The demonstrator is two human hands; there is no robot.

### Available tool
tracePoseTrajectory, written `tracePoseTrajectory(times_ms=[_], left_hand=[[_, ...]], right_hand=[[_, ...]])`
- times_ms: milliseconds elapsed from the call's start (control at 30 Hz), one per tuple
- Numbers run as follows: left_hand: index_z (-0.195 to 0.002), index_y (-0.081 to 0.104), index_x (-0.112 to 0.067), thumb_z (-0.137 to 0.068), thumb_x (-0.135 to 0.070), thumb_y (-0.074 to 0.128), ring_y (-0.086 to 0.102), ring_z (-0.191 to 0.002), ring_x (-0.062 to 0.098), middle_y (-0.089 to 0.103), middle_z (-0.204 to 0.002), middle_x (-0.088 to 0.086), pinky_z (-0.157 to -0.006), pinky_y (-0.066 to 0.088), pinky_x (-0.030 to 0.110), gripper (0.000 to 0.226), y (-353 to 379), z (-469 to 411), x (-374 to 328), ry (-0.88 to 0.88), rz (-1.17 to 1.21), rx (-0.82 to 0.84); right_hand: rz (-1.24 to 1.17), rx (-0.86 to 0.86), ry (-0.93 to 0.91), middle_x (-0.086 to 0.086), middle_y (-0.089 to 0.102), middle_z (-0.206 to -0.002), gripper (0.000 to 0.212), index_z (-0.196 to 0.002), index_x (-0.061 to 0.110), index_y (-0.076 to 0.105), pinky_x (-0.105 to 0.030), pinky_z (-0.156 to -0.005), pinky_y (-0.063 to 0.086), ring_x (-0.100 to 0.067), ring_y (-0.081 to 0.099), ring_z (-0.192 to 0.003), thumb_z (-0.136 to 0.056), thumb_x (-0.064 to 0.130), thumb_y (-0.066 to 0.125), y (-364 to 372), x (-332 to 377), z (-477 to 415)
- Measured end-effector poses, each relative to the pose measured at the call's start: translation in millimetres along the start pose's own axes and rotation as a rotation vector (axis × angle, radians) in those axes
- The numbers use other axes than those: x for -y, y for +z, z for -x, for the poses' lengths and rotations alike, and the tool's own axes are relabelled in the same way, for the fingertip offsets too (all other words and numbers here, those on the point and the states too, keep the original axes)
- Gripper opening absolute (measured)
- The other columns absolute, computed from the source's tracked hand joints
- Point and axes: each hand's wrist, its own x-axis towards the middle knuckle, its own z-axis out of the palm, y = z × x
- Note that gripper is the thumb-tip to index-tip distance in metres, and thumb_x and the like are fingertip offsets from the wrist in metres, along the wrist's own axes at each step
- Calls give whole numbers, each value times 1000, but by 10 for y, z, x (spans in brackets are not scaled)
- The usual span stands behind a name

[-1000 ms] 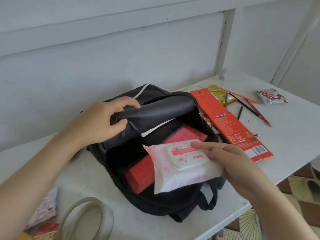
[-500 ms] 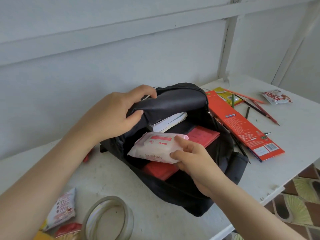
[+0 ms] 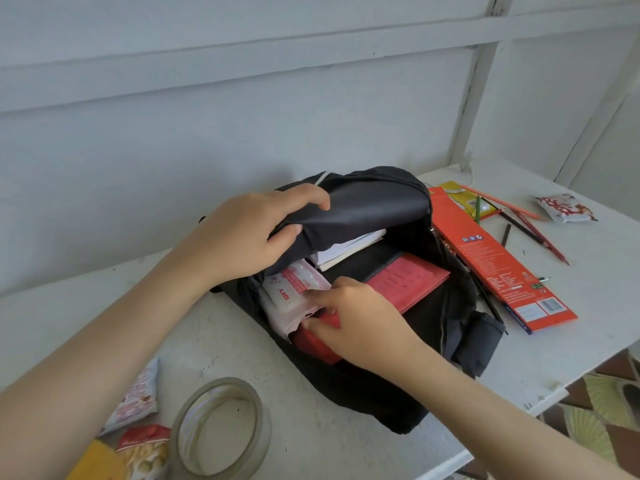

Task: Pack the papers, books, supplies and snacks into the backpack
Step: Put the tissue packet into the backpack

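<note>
A black backpack [image 3: 433,327] lies open on the white table [image 3: 561,348]. My left hand [image 3: 249,237] grips its top flap [image 3: 363,209] and holds it up. Inside are white papers [image 3: 346,249] and a red book [image 3: 408,282]. My right hand [image 3: 353,317] presses a pink-and-white wipes pack [image 3: 291,292] into the bag's left side, fingers curled on its edge. Part of the pack is tucked under the flap.
A long orange box [image 3: 502,261], loose coloured pencils [image 3: 533,230], a yellow packet [image 3: 467,202] and a snack sachet [image 3: 564,209] lie to the right. Snack packets [image 3: 138,403] and a clear tape roll [image 3: 221,427] sit near left. The table's front edge [image 3: 540,403] is close.
My right hand carried the wipes pack from above the bag's front down into its left side, under the flap. My left hand kept the flap raised.
</note>
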Motion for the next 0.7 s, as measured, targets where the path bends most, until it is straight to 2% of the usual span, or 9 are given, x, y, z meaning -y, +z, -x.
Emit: tracePoseTrajectory(times_ms=[33, 100, 167, 333, 400, 467, 533, 633, 700], left_hand=[[-115, 42, -41, -88, -12, 54, 45, -59, 16, 58, -80, -14, -53, 39, 26, 41, -2, 3, -4, -1, 1, -7], [-114, 43, -40, -87, -10, 53, 42, -55, 15, 50, -65, -14, -50, 32, 19, 41, -11, 0, -10, -11, -2, -24], [-114, 44, -40, -87, -9, 54, 40, -51, 12, 41, -55, -6, -48, 30, 18, 42, -29, -5, -20, -23, -7, -35], [-115, 45, -38, -87, -9, 52, 41, -50, 6, 46, -60, -12, -50, 31, 17, 41, -63, 22, -50, -48, 15, -32], [-114, 45, -39, -87, -10, 52, 40, -51, 9, 46, -58, -5, -51, 32, 20, 40, -57, 28, -40, -58, 10, -43], [-114, 45, -38, -87, -11, 53, 41, -53, 11, 51, -63, -1, -54, 35, 23, 39, -30, 32, -18, -71, 6, -54], [-115, 45, -35, -88, -15, 54, 50, -62, 7, 60, -79, -1, -63, 44, 27, 35, 22, 40, 35, -86, 17, -70], [-114, 54, -27, -86, -21, 55, 59, -95, 13, 65, -106, -9, -84, 46, 31, 29, 120, 87, 177, -90, 23, -143], [-107, 63, -21, -86, -18, 56, 59, -95, 12, 67, -103, -10, -88, 43, 29, 23, 214, 157, 274, -73, -25, -158]], right_hand=[[36, 1, -9, 5, 49, -97, 39, -128, 30, 57, -12, -61, 33, -9, 49, -85, -90, 39, 55, 31, -11, -50], [69, 7, 2, 0, 54, -107, 38, -126, 26, 58, -17, -69, 40, -14, 55, -95, -91, 40, 54, 102, -36, -175], [94, 28, 26, -6, 55, -114, 37, -124, 20, 58, -27, -78, 48, -21, 56, -102, -92, 38, 53, 175, -46, -299], [180, -20, 40, -13, 57, -110, 36, -126, 17, 53, -31, -71, 42, -30, 57, -100, -95, 35, 46, 391, -62, -547], [196, -29, 42, -12, 57, -113, 42, -134, 22, 44, -31, -70, 40, -31, 57, -102, -95, 37, 44, 450, -82, -614], [186, -12, 48, -13, 57, -120, 48, -141, 26, 35, -32, -74, 42, -32, 55, -108, -96, 40, 42, 475, -109, -633], [160, 1, 52, -13, 55, -124, 50, -143, 25, 33, -31, -78, 43, -31, 53, -111, -95, 39, 43, 440, -104, -571], [110, -7, -21, -9, 56, -113, 43, -134, 22, 46, -27, -72, 40, -27, 54, -104, -94, 36, 46, 340, -18, -365], [45, -12, -105, -2, 56, -102, 32, -121, 23, 58, -25, -70, 43, -18, 54, -93, -94, 36, 46, 263, 58, -197]])
